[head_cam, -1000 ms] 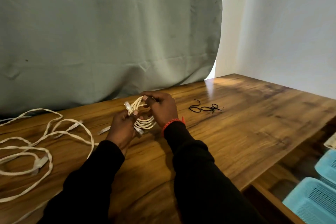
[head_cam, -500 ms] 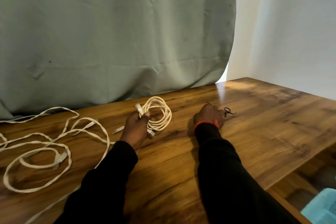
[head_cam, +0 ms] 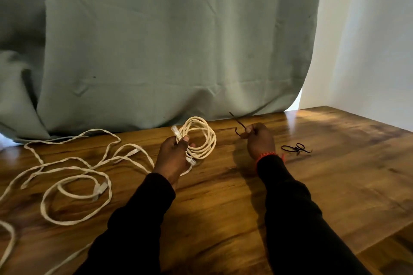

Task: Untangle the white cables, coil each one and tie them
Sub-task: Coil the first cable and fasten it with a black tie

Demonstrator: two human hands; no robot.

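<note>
The right hand (head_cam: 260,140), having let go of the coiled cable (head_cam: 199,138) and reached to the black ties (head_cam: 296,148), now holds one tie (head_cam: 238,126) lifted clear, while the left hand (head_cam: 173,156) alone grips the coil.

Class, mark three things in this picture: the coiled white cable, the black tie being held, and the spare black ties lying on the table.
coiled white cable (head_cam: 206,138), head view, on the right side of its loops.
black tie (head_cam: 238,123), head view, on the strand above the right hand.
spare black ties (head_cam: 295,148), head view, on the middle of the bunch.
</note>
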